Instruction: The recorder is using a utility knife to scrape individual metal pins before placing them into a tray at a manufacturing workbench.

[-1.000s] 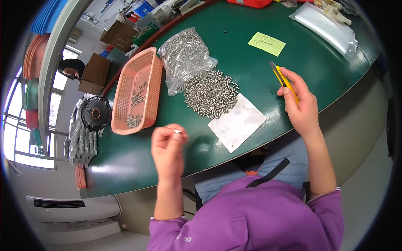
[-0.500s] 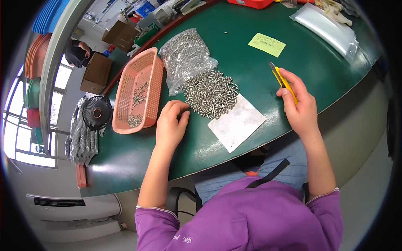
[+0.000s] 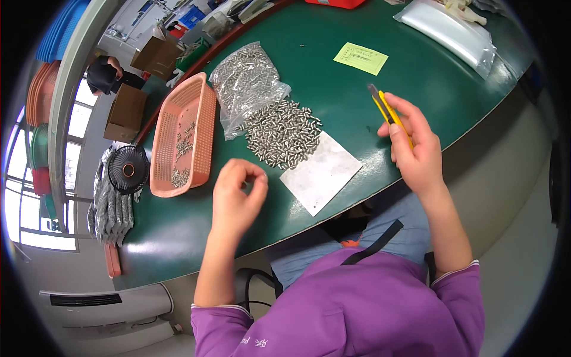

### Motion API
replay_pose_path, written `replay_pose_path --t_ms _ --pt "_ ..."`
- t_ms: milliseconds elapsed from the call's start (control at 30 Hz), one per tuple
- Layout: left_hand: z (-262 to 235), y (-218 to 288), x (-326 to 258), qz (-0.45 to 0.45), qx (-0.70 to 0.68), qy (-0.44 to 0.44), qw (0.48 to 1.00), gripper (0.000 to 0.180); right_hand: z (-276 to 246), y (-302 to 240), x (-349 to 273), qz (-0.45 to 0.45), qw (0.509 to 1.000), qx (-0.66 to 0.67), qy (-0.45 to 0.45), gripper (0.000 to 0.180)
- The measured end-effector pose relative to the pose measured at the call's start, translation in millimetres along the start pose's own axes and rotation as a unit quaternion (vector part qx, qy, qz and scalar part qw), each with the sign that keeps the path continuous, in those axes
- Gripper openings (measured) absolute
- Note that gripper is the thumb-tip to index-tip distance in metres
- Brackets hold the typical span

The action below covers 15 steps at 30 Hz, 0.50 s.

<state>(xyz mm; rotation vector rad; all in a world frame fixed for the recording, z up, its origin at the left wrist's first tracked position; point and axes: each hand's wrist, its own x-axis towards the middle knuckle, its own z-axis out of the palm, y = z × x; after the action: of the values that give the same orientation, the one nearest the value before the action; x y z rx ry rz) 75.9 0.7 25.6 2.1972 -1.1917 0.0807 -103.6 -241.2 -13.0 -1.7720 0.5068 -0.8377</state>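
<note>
In my right hand (image 3: pixel 419 149) is a yellow utility knife (image 3: pixel 391 116), its blade pointing up and away to the left. That hand is raised near the table's front edge, over its right part. My left hand (image 3: pixel 237 193) is closed in a pinch, thumb and forefinger tips together; whatever lies between them is too small to make out. Just beyond it is a heap of small metal pins (image 3: pixel 282 134), partly on a white sheet (image 3: pixel 321 172). A clear plastic bag (image 3: pixel 247 80) full of like pins lies behind the heap. Left of them stands a pink basket (image 3: pixel 207 128) with some pins inside.
On the green table (image 3: pixel 333 89) lie a yellow-green paper slip (image 3: pixel 361 58) and, at the far right, a stack of clear plastic bags (image 3: pixel 449 35). A black fan (image 3: pixel 128 169) stands by grey packets (image 3: pixel 113 205) at the left. Another person (image 3: pixel 104 75) is in the background.
My left hand has lifted and drawn slightly nearer, its thumb and forefinger coming together. The knife stays in my right hand. The whole view has shifted, so the table's things appear further left.
</note>
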Motion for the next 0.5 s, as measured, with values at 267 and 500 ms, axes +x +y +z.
replay_pose_path --t_ms 267,500 --pt "30 43 -36 -0.001 -0.005 -0.058 0.998 0.014 21 -38 -74 -0.107 0.962 -0.103 -0.231 0.039" --pt "34 44 -38 -0.03 -0.026 -0.06 0.997 0.014 28 -37 -84 -0.096 0.945 -0.168 -0.265 0.044"
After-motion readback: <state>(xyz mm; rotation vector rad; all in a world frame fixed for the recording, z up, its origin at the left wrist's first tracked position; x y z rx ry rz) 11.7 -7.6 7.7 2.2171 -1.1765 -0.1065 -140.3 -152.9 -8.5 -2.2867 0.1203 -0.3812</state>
